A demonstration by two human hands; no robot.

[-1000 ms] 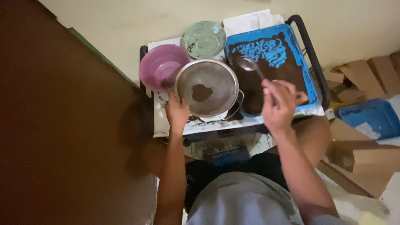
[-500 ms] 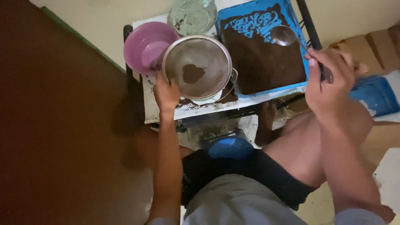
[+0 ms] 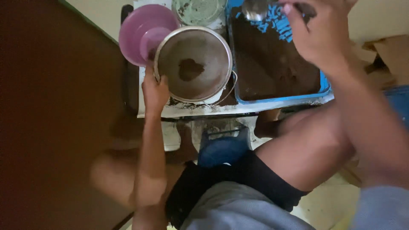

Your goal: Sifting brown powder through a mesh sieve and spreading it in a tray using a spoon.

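A round metal sieve (image 3: 194, 64) with a small heap of dark brown powder (image 3: 190, 69) at its middle is sitting over a metal pot (image 3: 221, 91) on a white low table (image 3: 204, 110), and the left hand (image 3: 155, 90) is gripping the sieve's near-left rim, fingers curled tight over the edge and thumb lying along the outside. Just to the right, a blue rectangular tray (image 3: 281, 99) is holding a broad layer of the same brown powder, with bare blue patches showing at its far end. The right hand (image 3: 317, 36) is hanging over the tray's far right part, fingers closed round the dark handle of a metal spoon (image 3: 254, 8) — the spoon's bowl is pointing left, above the tray's far edge. Touching the sieve on its far-left side, a pink plastic bowl (image 3: 142, 32) is standing at the table's corner, and a green round dish (image 3: 199, 9) is lying just beyond the sieve. Under the table a blue container (image 3: 222, 149) is showing between the person's bare knees — the person is sitting close up to the table. Brown cardboard (image 3: 390, 53) is lying on the floor at the right.
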